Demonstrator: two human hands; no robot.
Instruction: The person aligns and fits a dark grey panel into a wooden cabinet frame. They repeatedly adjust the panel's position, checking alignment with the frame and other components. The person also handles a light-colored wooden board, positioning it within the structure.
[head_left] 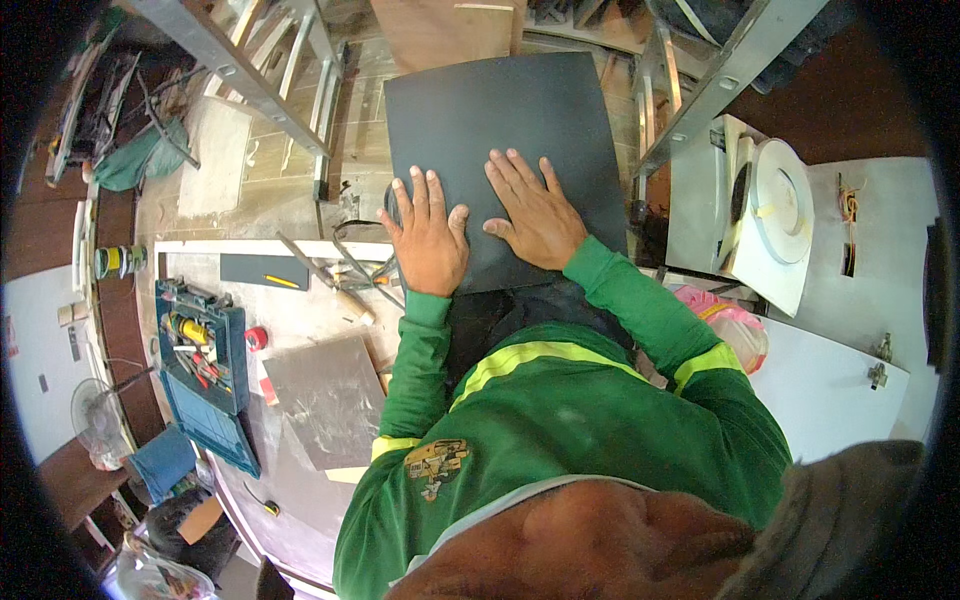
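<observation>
Here, resting both bare hands palm-down on a dark grey panel [490,110], set at 12 o'clock from a green top [560,420]. Having the left hand [432,240] near the panel's 8 o'clock edge and the right hand [540,220] toward its 5 o'clock side, with fingers [508,180] straight and uncurled on both. Cannot tell the panel's exact tilt. Taking the panel as the dial, can see metal ladder legs [720,100] at 10 and 2 o'clock. Finding around 8 o'clock a dark strip [240,269] bearing a yellow pencil [282,281], plus an unfolded blue toolbox [238,360] with a red roll [256,338] just beside. Can see a wooden handle [354,306] nearer the left hand, and a smudged grey sheet [325,395] at 7. Noticing at 3 o'clock a round white disc [785,190], and at 4 a pinkish bundle [735,328] by the right elbow.
</observation>
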